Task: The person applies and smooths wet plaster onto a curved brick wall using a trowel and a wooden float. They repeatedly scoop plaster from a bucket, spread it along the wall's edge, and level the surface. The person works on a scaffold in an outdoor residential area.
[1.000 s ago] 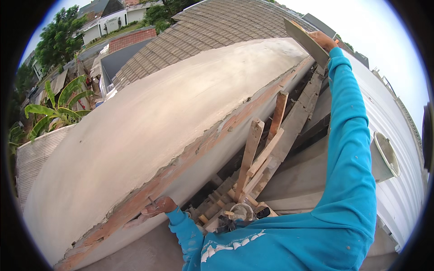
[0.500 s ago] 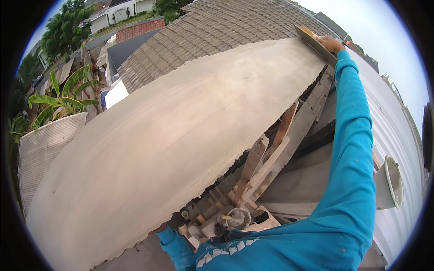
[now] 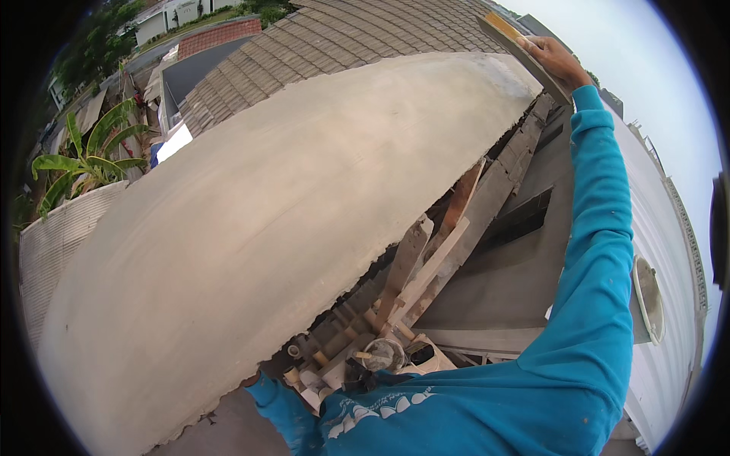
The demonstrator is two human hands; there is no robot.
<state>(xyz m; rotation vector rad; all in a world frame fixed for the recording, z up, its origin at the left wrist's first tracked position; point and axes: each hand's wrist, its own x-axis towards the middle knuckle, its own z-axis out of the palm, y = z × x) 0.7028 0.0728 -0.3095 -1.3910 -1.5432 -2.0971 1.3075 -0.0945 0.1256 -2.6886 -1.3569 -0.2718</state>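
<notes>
At the upper right my right hand (image 3: 559, 59) is closed on a long plastering float (image 3: 520, 54) with a flat grey blade and a yellow grip, held at the far end of the smooth pale plastered wall top (image 3: 266, 197). My left hand (image 3: 252, 378) is at that wall's lower ragged edge, almost wholly hidden beyond it, with only a sliver of skin above the blue sleeve; its fingers cannot be seen. Below the edge stand rough timber pieces (image 3: 404, 268) and a bucket crusted with grey mortar (image 3: 384, 357), among short bamboo poles.
A grey bucket (image 3: 646, 300) sits on the white corrugated roof (image 3: 665, 228) at right. Grey roof tiles (image 3: 334, 34) lie beyond the wall. At left are banana plants (image 3: 91, 159), a corrugated sheet (image 3: 61, 251) and trees. A dark opening drops between the wall and timbers.
The view has shifted, so the plastered top covers the brick face seen a second ago. My left hand has dropped mostly out of sight behind the edge. The float remains in my right hand.
</notes>
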